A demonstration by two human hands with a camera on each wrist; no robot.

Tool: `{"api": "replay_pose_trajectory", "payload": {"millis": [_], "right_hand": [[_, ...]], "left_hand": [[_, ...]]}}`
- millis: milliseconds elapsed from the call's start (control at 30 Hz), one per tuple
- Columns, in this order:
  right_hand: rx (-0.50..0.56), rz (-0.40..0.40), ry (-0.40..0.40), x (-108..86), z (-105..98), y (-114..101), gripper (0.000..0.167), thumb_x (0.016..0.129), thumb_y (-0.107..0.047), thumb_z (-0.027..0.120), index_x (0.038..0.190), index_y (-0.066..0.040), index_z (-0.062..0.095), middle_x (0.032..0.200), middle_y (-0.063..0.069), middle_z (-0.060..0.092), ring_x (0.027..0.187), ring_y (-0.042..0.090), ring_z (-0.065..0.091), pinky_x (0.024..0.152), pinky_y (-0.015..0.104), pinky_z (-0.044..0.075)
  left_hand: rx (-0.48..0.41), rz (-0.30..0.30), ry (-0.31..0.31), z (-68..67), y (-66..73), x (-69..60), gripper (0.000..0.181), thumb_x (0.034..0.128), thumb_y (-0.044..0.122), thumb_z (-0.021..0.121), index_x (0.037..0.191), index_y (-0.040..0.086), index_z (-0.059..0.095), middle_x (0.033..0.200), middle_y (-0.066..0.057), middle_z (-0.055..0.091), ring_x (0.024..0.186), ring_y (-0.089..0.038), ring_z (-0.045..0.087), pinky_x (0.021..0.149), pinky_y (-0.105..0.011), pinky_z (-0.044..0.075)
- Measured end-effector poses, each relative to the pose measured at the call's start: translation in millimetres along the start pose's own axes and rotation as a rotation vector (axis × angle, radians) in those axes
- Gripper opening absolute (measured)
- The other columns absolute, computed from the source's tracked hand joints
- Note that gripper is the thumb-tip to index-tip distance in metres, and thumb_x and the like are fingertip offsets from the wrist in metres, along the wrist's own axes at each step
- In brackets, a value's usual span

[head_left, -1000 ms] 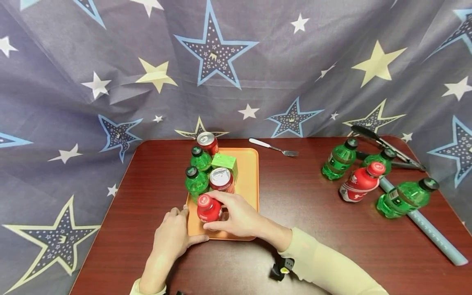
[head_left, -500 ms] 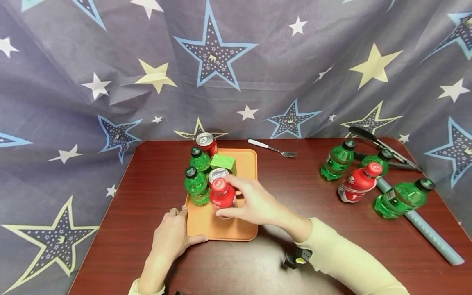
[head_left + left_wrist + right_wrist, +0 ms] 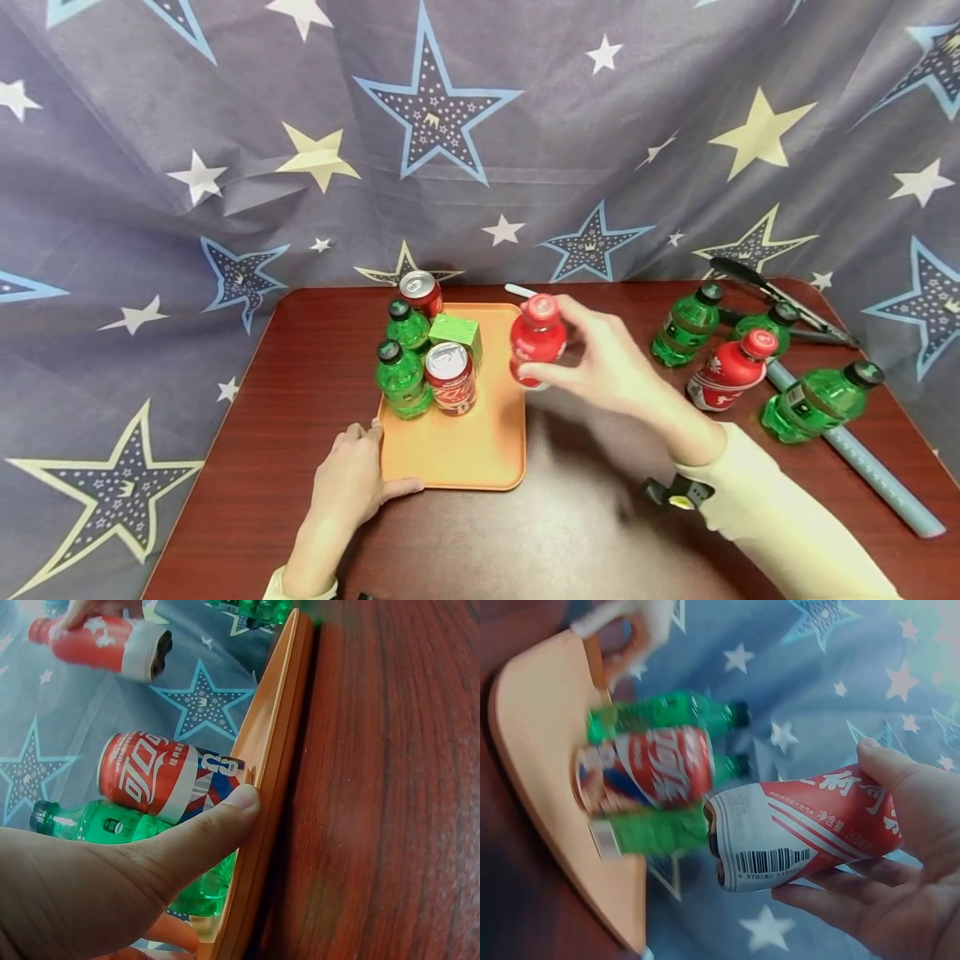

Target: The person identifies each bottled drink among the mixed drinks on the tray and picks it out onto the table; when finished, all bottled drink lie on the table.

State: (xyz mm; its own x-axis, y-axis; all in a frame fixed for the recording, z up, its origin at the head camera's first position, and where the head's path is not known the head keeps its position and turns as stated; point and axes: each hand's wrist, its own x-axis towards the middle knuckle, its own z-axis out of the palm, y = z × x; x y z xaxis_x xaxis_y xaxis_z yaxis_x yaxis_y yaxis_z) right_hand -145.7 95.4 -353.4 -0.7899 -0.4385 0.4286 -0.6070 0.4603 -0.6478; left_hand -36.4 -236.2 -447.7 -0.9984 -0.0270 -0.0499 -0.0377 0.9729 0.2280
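My right hand (image 3: 611,354) holds a red bottle (image 3: 537,340) in the air above the tray's right edge. In the right wrist view, fingers and thumb wrap the bottle (image 3: 802,832), its barcoded base facing the tray. My left hand (image 3: 352,479) holds the orange tray (image 3: 450,454) at its near left corner, the thumb (image 3: 217,821) along the front rim. On the tray stand a red cola can (image 3: 452,379), two green bottles, the nearer one (image 3: 403,382) beside the can, and a green box (image 3: 456,331). Another red can (image 3: 422,293) is at the far left corner.
To the right are several green bottles (image 3: 686,325), one leaning (image 3: 821,404), and another red bottle (image 3: 731,371). A blue-grey rod (image 3: 885,479) and black-handled tongs (image 3: 795,304) lie there. Behind the tray lies a white-handled fork (image 3: 519,290), partly hidden. A star-patterned cloth hangs behind.
My right hand has lifted the red bottle from the tray's near left part and carried it rightward and away. The cola can is now uncovered. My left hand has stayed put.
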Motion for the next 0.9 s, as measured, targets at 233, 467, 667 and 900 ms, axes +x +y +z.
{"api": "replay_pose_trajectory", "payload": {"millis": [233, 467, 667, 900], "right_hand": [[-0.115, 0.015, 0.141, -15.0, -49.1, 15.5, 0.066, 0.076, -0.018, 0.098, 0.135, -0.016, 0.068, 0.106, 0.000, 0.080, 0.081, 0.000, 0.073, 0.069, 0.015, 0.056], [-0.242, 0.056, 0.272, -36.3, -93.1, 23.5, 0.075, 0.071, -0.012, 0.099, 0.139, -0.019, 0.069, 0.113, 0.004, 0.080, 0.094, -0.027, 0.057, 0.079, 0.006, 0.045], [-0.259, 0.194, 0.315, -58.9, -117.9, 29.0, 0.076, 0.076, -0.013, 0.096, 0.144, -0.025, 0.066, 0.108, -0.039, 0.064, 0.089, -0.028, 0.057, 0.076, 0.002, 0.042], [-0.237, 0.272, 0.366, -78.8, -134.2, 39.4, 0.075, 0.076, -0.005, 0.094, 0.144, -0.019, 0.066, 0.111, -0.045, 0.059, 0.088, -0.032, 0.057, 0.079, -0.004, 0.042]], "left_hand": [[-0.007, 0.000, 0.003, -0.2, 1.1, 1.3, 0.121, 0.0596, 0.066, 0.096, 0.145, -0.011, 0.057, 0.110, -0.026, 0.065, 0.101, -0.043, 0.065, 0.072, -0.060, 0.060], [-0.011, 0.001, 0.002, -0.9, 1.9, 0.8, 0.121, 0.0594, 0.066, 0.096, 0.144, -0.011, 0.057, 0.109, -0.026, 0.065, 0.101, -0.043, 0.065, 0.073, -0.060, 0.060], [-0.004, -0.004, -0.002, -0.3, 0.3, 0.7, 0.121, 0.0594, 0.067, 0.096, 0.144, -0.011, 0.057, 0.109, -0.026, 0.064, 0.101, -0.043, 0.065, 0.073, -0.060, 0.060], [-0.006, -0.006, -0.006, -1.0, 0.0, 0.4, 0.121, 0.0597, 0.067, 0.096, 0.144, -0.011, 0.057, 0.110, -0.026, 0.065, 0.102, -0.043, 0.065, 0.074, -0.061, 0.060]]}}
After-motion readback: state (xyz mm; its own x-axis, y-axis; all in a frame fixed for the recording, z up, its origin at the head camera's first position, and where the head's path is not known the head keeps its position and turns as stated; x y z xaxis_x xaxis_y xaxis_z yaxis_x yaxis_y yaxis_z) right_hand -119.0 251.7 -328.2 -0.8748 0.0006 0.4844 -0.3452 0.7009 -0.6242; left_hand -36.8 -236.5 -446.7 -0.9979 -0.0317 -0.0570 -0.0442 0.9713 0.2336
